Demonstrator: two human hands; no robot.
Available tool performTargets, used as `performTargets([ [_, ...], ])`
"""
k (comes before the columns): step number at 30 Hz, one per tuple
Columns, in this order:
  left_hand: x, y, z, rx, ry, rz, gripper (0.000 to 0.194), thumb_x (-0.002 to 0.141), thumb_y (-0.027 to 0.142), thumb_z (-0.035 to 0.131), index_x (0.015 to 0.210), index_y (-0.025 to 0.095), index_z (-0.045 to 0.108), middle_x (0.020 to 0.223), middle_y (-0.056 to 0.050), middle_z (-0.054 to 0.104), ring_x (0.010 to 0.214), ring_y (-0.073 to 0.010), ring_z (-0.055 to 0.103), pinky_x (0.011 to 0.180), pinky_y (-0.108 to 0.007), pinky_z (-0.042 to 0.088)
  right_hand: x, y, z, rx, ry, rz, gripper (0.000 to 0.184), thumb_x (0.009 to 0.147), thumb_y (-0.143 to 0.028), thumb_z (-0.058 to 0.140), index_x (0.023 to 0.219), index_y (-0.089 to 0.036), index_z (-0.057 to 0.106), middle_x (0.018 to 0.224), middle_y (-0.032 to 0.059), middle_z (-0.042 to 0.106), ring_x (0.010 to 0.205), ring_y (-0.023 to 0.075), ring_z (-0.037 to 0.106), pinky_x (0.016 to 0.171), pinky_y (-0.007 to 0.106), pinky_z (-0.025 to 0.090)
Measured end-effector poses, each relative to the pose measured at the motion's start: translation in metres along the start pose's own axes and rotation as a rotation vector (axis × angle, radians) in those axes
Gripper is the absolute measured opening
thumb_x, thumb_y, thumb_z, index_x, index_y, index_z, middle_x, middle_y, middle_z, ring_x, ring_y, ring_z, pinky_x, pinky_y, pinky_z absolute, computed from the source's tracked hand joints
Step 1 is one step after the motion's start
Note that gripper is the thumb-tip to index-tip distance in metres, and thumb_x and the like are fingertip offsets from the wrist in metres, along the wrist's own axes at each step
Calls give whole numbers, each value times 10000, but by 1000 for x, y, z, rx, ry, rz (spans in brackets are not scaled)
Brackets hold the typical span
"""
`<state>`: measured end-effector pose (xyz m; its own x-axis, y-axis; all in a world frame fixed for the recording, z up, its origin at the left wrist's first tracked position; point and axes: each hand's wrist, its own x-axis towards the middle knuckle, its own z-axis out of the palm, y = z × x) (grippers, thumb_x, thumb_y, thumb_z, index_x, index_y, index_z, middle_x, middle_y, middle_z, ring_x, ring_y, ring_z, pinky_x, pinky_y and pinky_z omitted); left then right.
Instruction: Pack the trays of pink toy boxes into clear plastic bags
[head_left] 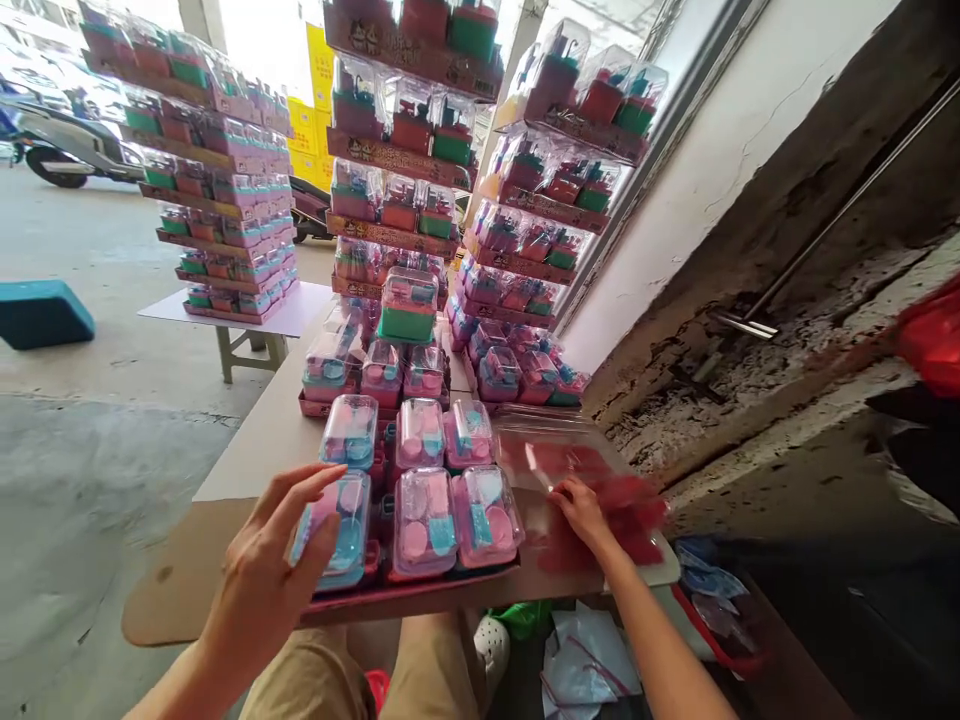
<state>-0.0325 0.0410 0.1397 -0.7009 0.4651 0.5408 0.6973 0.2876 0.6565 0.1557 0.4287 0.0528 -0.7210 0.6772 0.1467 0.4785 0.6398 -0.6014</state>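
Observation:
My left hand [274, 550], fingers apart and curved, hovers at the near left box [345, 545], a clear-lidded box with blue and pink pieces. I cannot tell whether it touches the lid. That box shares a shallow pink tray [450, 578] with other small boxes [424, 525] in pink and blue, with gaps between the columns. To the right of the tray, my right hand [581, 510] has thumb and fingers pinched at the edge of shiny plastic film [547, 470]. Red sheeting [626, 510] lies under and beside that hand, partly smeared by motion.
Behind the tray rise tall stacks of filled trays [401, 150], with one green-based box [409, 305] in front. Another stack [225, 200] stands on a small table [300, 310] at left. A rough wall slopes along the right. A red bin [712, 630] sits below the table's right edge.

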Motion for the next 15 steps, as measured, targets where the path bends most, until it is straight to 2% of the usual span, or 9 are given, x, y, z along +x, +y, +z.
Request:
performTargets([
  [4,11,47,14,-67,-153,205,293,871,281,419,1138,276,541,1105,-45,590,973,-186,594,829,-285,495,1,6,-8,9,-58,-44,209,556,-341,628,689,-194,565,755,23,577,695,178,517,654,298,390],
  [8,29,91,40,-138,-468,335,379,858,205,380,1214,224,507,1147,-72,578,1048,-192,545,900,-302,462,6,12,-7,28,-67,-62,168,604,-364,578,584,-199,551,637,19,579,626,172,505,634,301,376],
  [11,49,116,69,-92,-690,378,439,814,163,413,1246,186,488,1161,-92,566,1089,-225,518,953,-351,428,13,16,-7,66,-46,-47,199,625,-374,528,538,-199,560,594,32,593,601,174,509,617,301,378],
  [15,83,135,123,5,-883,362,468,767,112,468,1235,120,496,1171,-125,559,1104,-259,526,977,-375,405,25,18,-19,139,0,-11,281,632,-440,522,560,-181,603,585,43,610,590,176,523,587,289,383],
])
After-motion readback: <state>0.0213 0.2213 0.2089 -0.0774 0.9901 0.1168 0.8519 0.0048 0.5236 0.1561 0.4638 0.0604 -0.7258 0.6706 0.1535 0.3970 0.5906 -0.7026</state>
